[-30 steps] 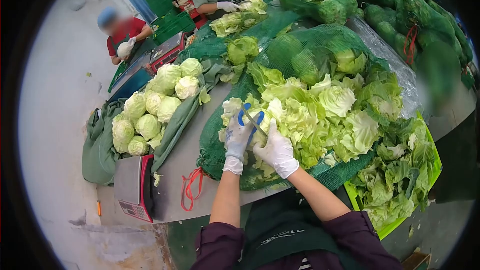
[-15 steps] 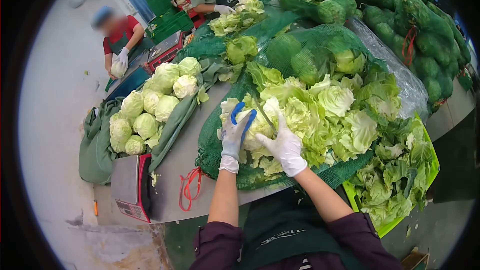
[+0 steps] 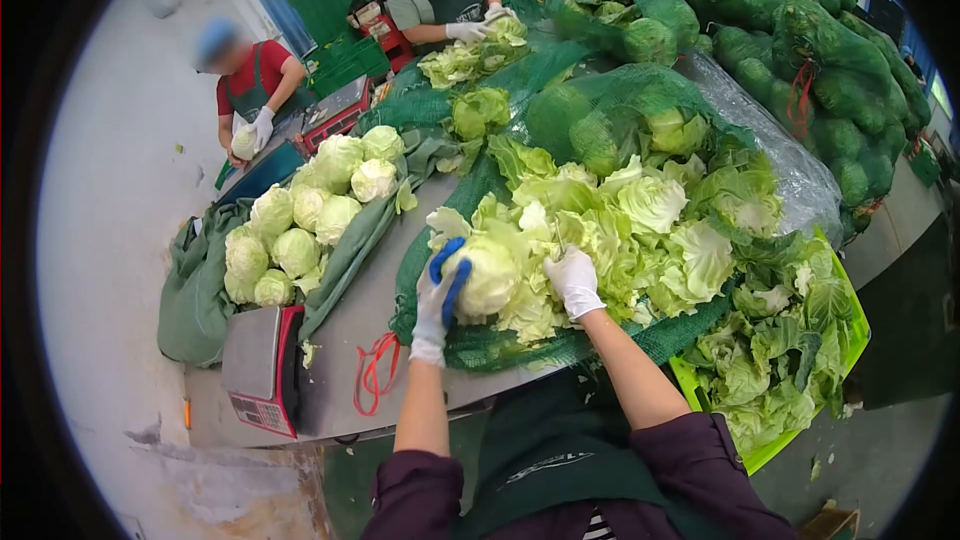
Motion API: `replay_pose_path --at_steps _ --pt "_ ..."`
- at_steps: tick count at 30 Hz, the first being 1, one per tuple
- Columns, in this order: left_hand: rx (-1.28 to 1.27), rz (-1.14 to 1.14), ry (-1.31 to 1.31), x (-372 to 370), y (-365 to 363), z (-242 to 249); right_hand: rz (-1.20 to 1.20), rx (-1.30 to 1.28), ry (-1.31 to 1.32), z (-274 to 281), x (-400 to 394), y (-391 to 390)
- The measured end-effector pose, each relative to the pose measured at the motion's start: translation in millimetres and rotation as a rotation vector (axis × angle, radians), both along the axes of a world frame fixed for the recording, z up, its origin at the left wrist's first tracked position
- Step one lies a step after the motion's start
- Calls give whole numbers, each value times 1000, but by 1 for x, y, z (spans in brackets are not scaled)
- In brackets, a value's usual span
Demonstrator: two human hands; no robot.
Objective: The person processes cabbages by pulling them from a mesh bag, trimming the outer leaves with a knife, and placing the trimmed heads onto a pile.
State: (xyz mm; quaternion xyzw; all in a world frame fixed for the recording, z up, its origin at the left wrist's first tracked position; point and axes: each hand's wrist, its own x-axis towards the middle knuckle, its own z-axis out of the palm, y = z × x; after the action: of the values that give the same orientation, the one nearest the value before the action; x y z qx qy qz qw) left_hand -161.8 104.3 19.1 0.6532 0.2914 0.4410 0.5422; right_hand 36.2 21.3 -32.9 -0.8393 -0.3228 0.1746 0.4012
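Cabbage head (image 3: 490,278), one: over green netting (image 3: 490,348) on the worktop (image 3: 376,290); taken as clock centre.
Left hand (image 3: 434,302), gloved, blue-fingered: 9 o'clock, cupped against the cabbage head's side, holding it.
Right hand (image 3: 574,282), gloved: 3 o'clock, fingers curled; contents cannot be told.
Loose leaves (image 3: 655,202): 2 o'clock.
Pale cabbages (image 3: 296,252), piled on cloth (image 3: 195,315): 10 o'clock.
Scale (image 3: 260,355): 8 o'clock.
Green crate (image 3: 859,334), leaf-filled: 4 o'clock.

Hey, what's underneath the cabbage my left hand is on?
Green mesh netting shows on the near side of the cabbage, with loose leaves beside it. Whatever lies directly beneath is hidden by the cabbage itself.
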Motion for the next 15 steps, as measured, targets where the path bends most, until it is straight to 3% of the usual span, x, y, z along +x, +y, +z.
replay_pose_path --at_steps 2,3,7,9,10,12,13,15 --pt "-269 -166 -64 -23 -10 7 33 -20 -20 3 -3 1" --pt "-35 -201 59 -33 -1 -14 75 -102 28 16 -5 -3" --pt "91 -173 96 -15 -37 18 52 156 -18 66 -29 -36" --pt "515 10 685 -1 -47 31 208 513 -231 79 -36 -46" --pt "509 4 681 4 -47 26 205 504 -234 74 -36 -47" --pt "601 -28 571 12 -45 17 337 107 -264 66 -36 -44" --pt "636 -55 567 13 -46 15 412 43 -42 70 -31 -44" --pt "663 -58 529 14 -43 13 446 95 -2 64 -25 -40"
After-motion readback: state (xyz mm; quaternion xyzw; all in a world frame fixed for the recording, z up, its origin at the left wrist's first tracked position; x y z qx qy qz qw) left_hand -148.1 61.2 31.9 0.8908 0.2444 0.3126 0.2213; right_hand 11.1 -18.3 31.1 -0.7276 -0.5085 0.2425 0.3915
